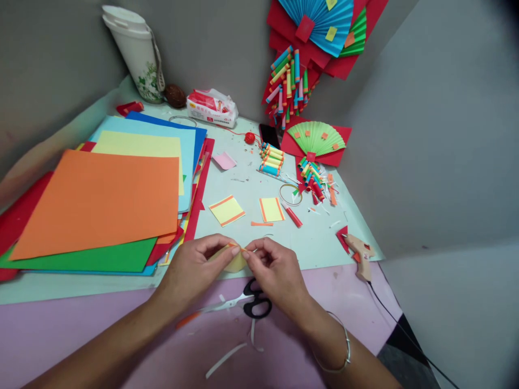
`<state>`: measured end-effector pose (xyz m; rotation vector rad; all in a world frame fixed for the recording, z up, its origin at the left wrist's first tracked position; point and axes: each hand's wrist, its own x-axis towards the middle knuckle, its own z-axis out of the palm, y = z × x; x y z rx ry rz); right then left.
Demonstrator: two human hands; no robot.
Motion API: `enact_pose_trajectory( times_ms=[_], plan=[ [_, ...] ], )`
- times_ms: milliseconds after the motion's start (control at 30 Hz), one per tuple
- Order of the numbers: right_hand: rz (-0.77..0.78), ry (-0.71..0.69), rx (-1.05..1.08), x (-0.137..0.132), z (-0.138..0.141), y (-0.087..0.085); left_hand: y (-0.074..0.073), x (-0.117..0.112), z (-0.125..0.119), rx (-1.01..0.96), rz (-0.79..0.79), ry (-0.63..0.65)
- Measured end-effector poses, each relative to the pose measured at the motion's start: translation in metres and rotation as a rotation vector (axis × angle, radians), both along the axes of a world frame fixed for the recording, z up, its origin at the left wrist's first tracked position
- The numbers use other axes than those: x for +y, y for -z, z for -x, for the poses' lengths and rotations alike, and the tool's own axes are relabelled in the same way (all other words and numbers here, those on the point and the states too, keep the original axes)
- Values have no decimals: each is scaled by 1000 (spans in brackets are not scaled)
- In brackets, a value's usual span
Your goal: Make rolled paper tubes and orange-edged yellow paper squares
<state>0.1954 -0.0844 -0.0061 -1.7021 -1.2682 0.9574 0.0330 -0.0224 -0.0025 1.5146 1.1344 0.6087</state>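
Note:
Between both hands is a small yellow paper piece (235, 263) with an orange strip along its upper edge. My left hand (205, 256) pinches it from the left, thumb and index finger on the orange edge. From the right, my right hand (273, 265) pinches the same edge, its fingertips close to the left thumb. Scissors (257, 302) with black handles lie just below the hands. Beyond the fingers lie two yellow squares with orange edge strips, one on the left (227, 210) and one on the right (272, 209), plus a loose orange strip (261, 223).
Stacked coloured paper (105, 205) covers the left side. A hot glue gun (360, 254) with a cord lies at right. Rolled paper tubes (271, 160), a tissue pack (213, 107) and a white cup (140, 54) stand farther back. Paper fan decorations (316, 138) are at the back right.

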Motion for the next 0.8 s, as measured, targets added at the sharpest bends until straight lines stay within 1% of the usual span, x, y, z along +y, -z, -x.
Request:
enact_pose_trajectory(
  times_ms=[333,533,800],
  plan=[
    [39,39,99,-1,-2,1,4,3,5,-68,8,-78],
    [76,49,191,0,-2,0,2,4,5,-75,23,-127],
    [64,42,179,0,-2,-1,-1,4,4,-64,33,-125]
  ],
)
